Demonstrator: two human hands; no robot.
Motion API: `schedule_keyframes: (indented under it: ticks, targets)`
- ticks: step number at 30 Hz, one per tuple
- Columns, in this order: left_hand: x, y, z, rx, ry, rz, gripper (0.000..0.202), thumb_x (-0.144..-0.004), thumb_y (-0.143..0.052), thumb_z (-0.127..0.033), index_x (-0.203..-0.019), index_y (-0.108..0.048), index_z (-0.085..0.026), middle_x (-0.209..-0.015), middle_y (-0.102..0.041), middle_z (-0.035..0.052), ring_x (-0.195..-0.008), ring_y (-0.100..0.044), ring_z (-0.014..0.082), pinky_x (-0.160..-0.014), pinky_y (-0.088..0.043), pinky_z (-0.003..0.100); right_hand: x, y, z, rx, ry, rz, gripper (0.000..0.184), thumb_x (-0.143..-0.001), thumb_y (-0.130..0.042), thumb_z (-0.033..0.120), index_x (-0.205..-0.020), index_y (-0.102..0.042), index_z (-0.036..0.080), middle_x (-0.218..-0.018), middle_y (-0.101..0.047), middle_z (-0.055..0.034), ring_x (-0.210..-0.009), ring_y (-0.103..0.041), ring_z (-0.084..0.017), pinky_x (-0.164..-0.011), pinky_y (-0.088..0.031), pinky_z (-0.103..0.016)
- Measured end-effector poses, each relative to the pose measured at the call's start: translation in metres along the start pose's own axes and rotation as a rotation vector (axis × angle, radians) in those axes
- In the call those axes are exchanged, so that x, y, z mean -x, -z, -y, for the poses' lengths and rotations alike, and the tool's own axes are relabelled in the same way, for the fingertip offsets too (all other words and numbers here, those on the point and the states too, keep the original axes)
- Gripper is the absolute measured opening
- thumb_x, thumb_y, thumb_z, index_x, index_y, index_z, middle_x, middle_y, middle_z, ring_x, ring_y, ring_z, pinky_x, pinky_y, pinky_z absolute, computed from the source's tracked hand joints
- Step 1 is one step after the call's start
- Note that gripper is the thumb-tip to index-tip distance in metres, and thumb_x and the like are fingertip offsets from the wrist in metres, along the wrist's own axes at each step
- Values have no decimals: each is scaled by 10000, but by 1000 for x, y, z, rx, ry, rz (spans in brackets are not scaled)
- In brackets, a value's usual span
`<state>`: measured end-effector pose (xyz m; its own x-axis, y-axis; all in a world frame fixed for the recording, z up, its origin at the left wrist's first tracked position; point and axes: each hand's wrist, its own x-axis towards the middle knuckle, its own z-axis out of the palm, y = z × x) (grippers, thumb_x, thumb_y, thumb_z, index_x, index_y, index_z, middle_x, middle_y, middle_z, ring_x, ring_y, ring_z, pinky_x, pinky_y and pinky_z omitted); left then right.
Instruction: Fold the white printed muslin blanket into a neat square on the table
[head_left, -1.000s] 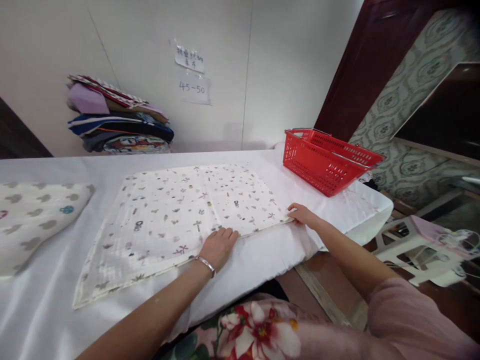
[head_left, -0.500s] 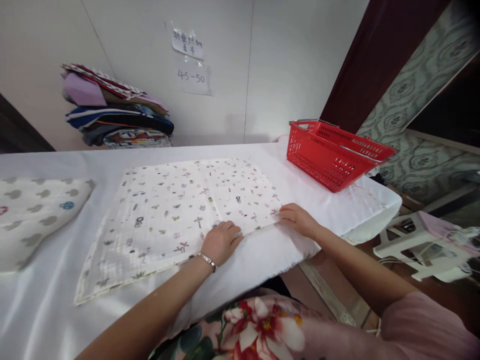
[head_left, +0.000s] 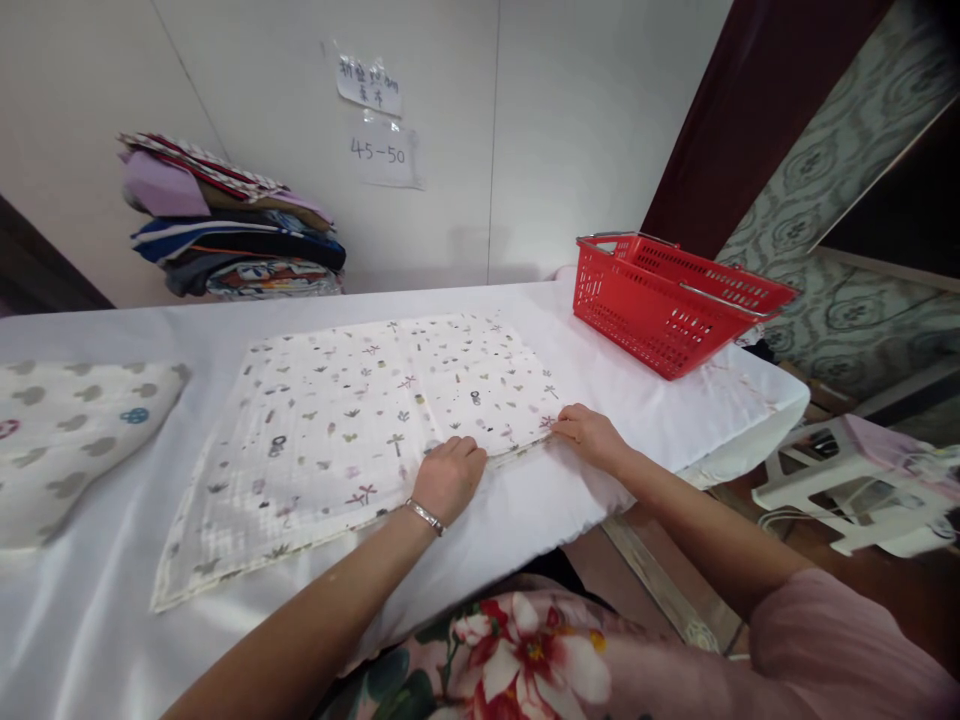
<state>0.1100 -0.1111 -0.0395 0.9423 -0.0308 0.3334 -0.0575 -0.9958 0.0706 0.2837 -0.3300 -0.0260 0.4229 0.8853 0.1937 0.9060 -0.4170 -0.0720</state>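
A folded white muslin cloth (head_left: 337, 400), printed with small palms and leaves, lies flat in layers on the white-covered table. My left hand (head_left: 450, 480), with a silver bracelet at its wrist, is closed at the cloth's near edge, right of the middle. Its fingers curl over that edge and partly hide it. At the near right corner, my right hand (head_left: 589, 437) pinches the cloth between thumb and fingers. A second cloth (head_left: 82, 445), with grey mushroom-like shapes, lies apart at the left.
A red plastic basket (head_left: 667, 310) with metal handles stands at the back right of the table. Stacked folded fabrics (head_left: 240, 225) rise at the back left against the wall. Paper signs (head_left: 381, 152) hang above. A white stool (head_left: 855, 480) stands to the right of the table.
My left hand has shifted slightly right along the near edge. My right hand stays at the corner, a touch further left. The cloth lies almost unchanged.
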Motion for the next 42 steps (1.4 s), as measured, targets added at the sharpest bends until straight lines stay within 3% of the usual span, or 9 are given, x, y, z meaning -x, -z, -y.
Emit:
schedule_keyframes:
  ticks: [4,10,20,28,36,42]
  targets:
    - [0,-2,1,-122,-56,-43,208,-868,-396,-122,-774,-573,-175,-793,-559,49,-761,-475,176,-642,-350,314,-2,-1,5,37,-70,-4,261,-902,-391,241,-942,-648,241,-971,-577,-57,-870,-499,-187,-630,-348,-263]
    - [4,-7,0,-158,-132,9,173,-864,-426,-134,-778,-573,-167,-811,-563,51,-789,-476,186,-667,-355,321,-1,-6,3,11,-16,58,229,-885,-423,219,-880,-650,246,-961,-593,-29,-863,-510,-165,-625,-352,-243]
    - [5,-7,-2,-130,-128,32,199,-865,-409,-121,-763,-575,-163,-809,-560,59,-795,-484,183,-667,-363,324,2,3,3,-12,84,79,213,-871,-437,213,-890,-649,232,-1009,-585,-53,-937,-502,-184,-694,-398,-276]
    - [5,0,-7,-73,-85,95,149,-863,-451,-225,-811,-575,-161,-844,-555,69,-832,-491,197,-688,-375,333,3,5,0,-15,170,91,205,-835,-461,176,-936,-636,211,-1014,-584,-73,-953,-494,-192,-775,-399,-302]
    - [4,4,-12,-140,-96,148,201,-793,-398,-35,-843,-555,-149,-870,-540,73,-814,-478,208,-681,-370,351,-1,-5,-2,127,208,92,235,-893,-378,173,-937,-608,165,-971,-587,-92,-884,-484,-196,-754,-357,-318]
    - [5,9,-14,-143,-84,116,228,-783,-378,-12,-833,-551,-151,-849,-533,81,-798,-471,208,-688,-366,359,-1,-3,-3,195,220,40,216,-880,-390,129,-928,-600,152,-930,-588,-97,-855,-487,-194,-758,-321,-320]
